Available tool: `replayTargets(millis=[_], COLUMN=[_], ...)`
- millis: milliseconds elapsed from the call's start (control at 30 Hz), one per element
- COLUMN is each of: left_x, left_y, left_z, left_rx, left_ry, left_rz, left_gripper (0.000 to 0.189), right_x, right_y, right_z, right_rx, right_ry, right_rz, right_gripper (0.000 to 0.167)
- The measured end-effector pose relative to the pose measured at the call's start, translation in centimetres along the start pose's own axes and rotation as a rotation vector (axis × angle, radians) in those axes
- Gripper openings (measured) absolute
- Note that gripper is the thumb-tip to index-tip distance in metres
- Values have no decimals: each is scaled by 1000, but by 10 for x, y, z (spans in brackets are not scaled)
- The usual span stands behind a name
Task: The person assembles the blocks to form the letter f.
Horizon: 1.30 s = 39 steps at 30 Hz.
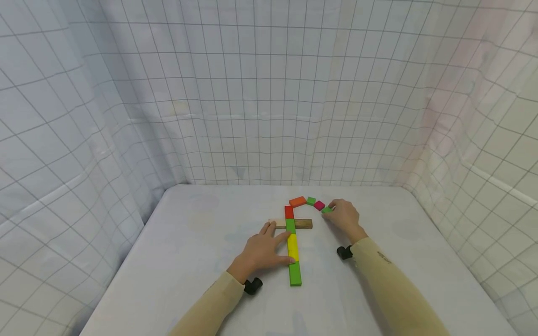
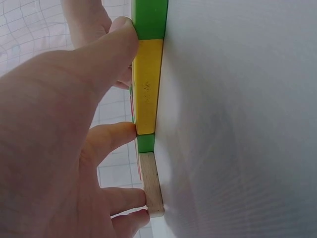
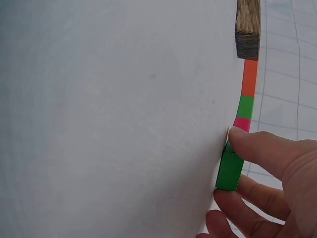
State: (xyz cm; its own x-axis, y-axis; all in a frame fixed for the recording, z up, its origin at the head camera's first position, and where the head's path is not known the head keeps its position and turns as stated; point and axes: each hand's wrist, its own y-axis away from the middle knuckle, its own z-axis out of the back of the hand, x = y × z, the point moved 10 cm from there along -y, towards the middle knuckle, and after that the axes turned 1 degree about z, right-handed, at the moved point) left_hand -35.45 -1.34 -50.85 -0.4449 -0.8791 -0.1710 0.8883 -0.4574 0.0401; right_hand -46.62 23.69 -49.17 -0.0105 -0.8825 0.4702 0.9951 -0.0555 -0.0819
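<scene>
My right hand pinches a small green block between thumb and fingers, at the right end of a curved row. That row has a pink block, another small green block and an orange block. A red block stands below the orange one. My left hand spreads over a straight column, its thumb and index finger touching the yellow block near its two ends. Other left fingertips touch a pale wooden block. Green blocks adjoin the yellow one at both ends.
A brown wooden block lies right of the column, opposite the pale one. The white table carries the blocks. Grid-patterned white curtains close off the back and sides. Black devices sit at both wrists.
</scene>
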Motion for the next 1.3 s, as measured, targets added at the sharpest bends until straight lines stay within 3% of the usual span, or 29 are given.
replayTargets(millis=[567,1300], left_x=[1,-1], left_y=[-1,2], left_z=[-4,2], left_rx=[18,11], left_ry=[7,33], left_rz=[9,1], left_gripper=[87,87], right_x=[3,3], right_y=[1,0], right_z=[-3,-7], right_rx=[2,3], right_ry=[24,32], right_rz=[7,-13], right_gripper=[46,48])
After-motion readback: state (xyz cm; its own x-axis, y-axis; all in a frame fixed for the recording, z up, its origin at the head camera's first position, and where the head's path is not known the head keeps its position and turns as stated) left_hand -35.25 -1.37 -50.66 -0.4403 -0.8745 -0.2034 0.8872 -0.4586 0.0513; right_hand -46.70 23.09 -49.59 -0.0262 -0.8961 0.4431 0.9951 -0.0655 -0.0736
